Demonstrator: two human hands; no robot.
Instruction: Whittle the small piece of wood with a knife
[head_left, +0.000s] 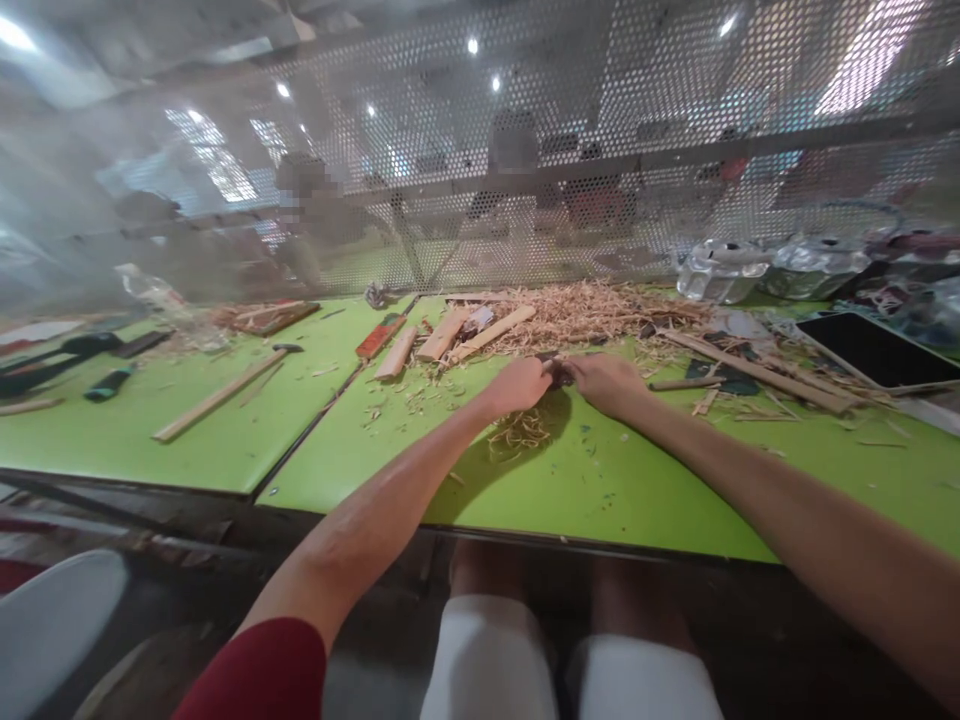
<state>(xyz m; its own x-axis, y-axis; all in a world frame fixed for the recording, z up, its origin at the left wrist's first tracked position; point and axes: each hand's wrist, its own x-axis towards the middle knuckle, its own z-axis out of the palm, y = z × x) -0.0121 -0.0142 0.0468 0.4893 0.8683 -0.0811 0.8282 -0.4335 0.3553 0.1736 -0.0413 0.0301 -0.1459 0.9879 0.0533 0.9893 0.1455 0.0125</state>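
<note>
My left hand (517, 387) and my right hand (606, 381) meet just above the green table, knuckles up and fingers closed. Between them shows a small dark object (556, 371), gripped from both sides; my fingers cover most of it, so its kind is unclear. Below the hands lies a little heap of curled wood shavings (519, 434). Left of my left hand are several short wooden pieces, among them a pale flat strip (491, 334) and a rounded block (396, 354). A thin stick (684, 383) lies beside my right wrist.
A large pile of shavings (592, 308) lies along the perforated screen (450, 225). To the right are a long wooden strip (765, 372), a tablet (881, 348) and foil-wrapped containers (724, 270). On the left panel lie a hammer (225, 392) and a clear bottle (169, 305).
</note>
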